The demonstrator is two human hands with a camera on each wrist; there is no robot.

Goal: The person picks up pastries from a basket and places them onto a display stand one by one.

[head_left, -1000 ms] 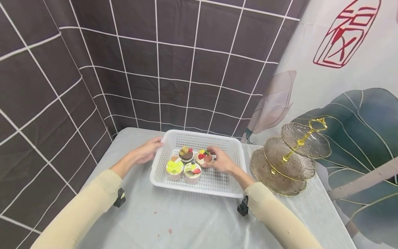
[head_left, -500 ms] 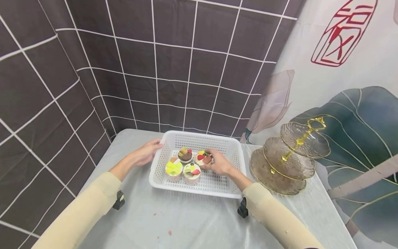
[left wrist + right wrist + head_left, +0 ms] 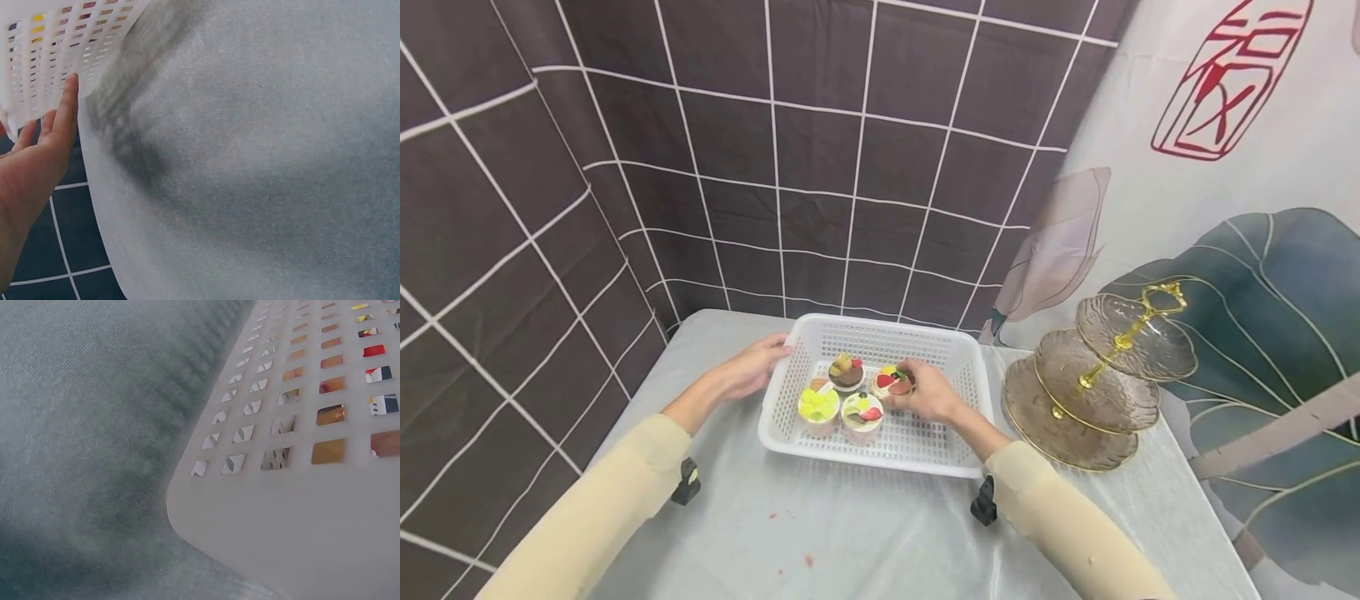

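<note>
A white perforated plastic basket point(image 3: 958, 425) stands on the cloth-covered table. Inside are several fruit-topped cupcakes: a chocolate one point(image 3: 848, 379), a green-topped one point(image 3: 818, 408) and a cream one with strawberry point(image 3: 861, 419). My right hand point(image 3: 928, 390) reaches into the basket and grips a further cupcake point(image 3: 883, 383) with red berries by its side. My left hand point(image 3: 748, 371) holds the basket's left rim; the left wrist view shows its fingers point(image 3: 65, 112) against the outer wall. In the right wrist view, the basket wall point(image 3: 269, 506) hides most of my right hand.
To the basket's right stands a three-tier glass cake stand point(image 3: 1093, 400) with a gold handle. A dark gridded cloth point(image 3: 820, 150) hangs behind the table point(image 3: 737, 533) and along its left. A printed white curtain point(image 3: 1135, 200) hangs at the right.
Over the last second my right hand's fingers have settled more closely around the berry-topped cupcake, which barely moves. My left hand stays on the basket rim. The head view shifts slightly.
</note>
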